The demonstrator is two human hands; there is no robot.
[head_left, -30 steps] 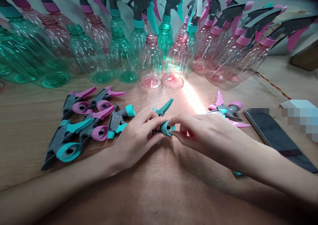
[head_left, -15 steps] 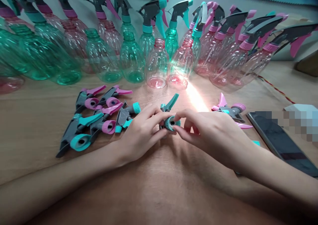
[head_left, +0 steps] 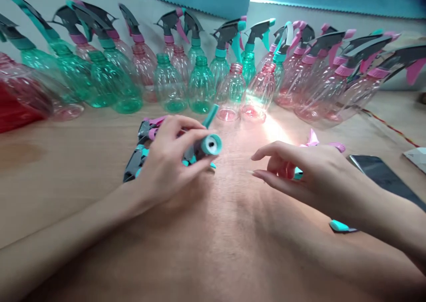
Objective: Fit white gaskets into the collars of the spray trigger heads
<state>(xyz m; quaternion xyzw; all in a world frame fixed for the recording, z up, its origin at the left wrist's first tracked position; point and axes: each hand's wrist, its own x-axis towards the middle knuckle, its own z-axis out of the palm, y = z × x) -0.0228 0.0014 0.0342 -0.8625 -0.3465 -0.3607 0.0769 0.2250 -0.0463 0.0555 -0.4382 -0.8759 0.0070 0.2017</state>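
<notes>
— Spray head [head_left: 203,147] — which hand has it?

— The left. The fingers [head_left: 179,135] of the left hand [head_left: 164,162] are curled tight round its grey body, with the thumb underneath, and the round teal collar pokes out past the fingertips. Its teal trigger sticks up toward the open pink bottle [head_left: 230,93]. The whole piece is held up off the table [head_left: 66,168], just in front of that bottle and a little to its left.

— And the other hand?

— The right hand [head_left: 299,171] has nothing in it — its fingers [head_left: 266,153] are half uncurled and loosely spread, tips pointing left. It hovers in front of the pink bottle and to its right, near the spray head but apart from it.

— What's lying about?

— A heap of loose heads [head_left: 138,155], grey with pink and teal, sits in front of the bottle and off to its left, partly hidden behind the left hand. A pink-collared head [head_left: 336,147] lies to the bottle's right, beyond the right hand, and a dark phone [head_left: 382,177] lies further right. Capped bottles [head_left: 293,77], green and pink, stand in a row on both sides of the open one.
</notes>
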